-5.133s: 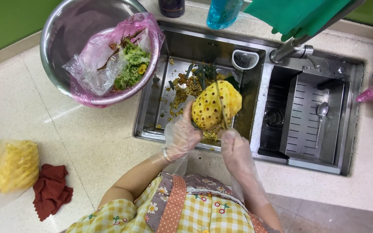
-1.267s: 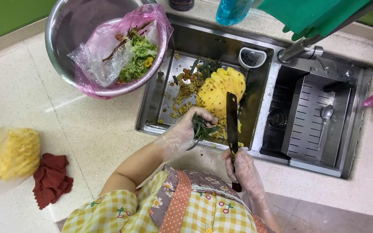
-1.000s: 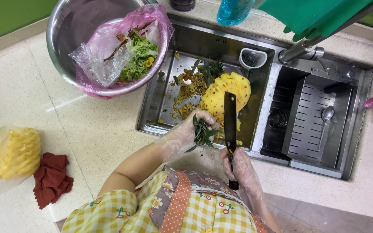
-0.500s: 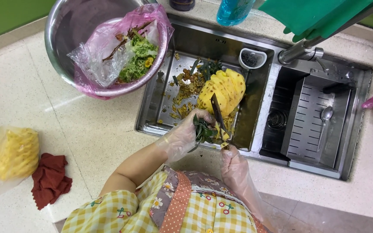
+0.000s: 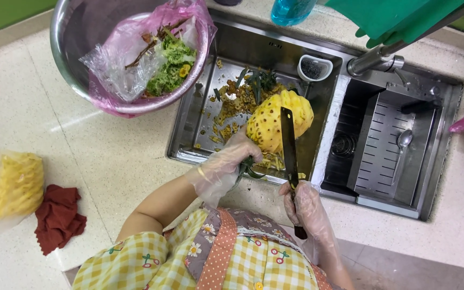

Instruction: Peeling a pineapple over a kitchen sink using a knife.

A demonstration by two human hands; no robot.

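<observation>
Pineapple hangs over the sink, long axis running away from the body, crown clamped in the left hand. Right hand grips the knife, blade lying along the fruit's right flank.

Clear plastic gloves, yellow checked apron
</observation>
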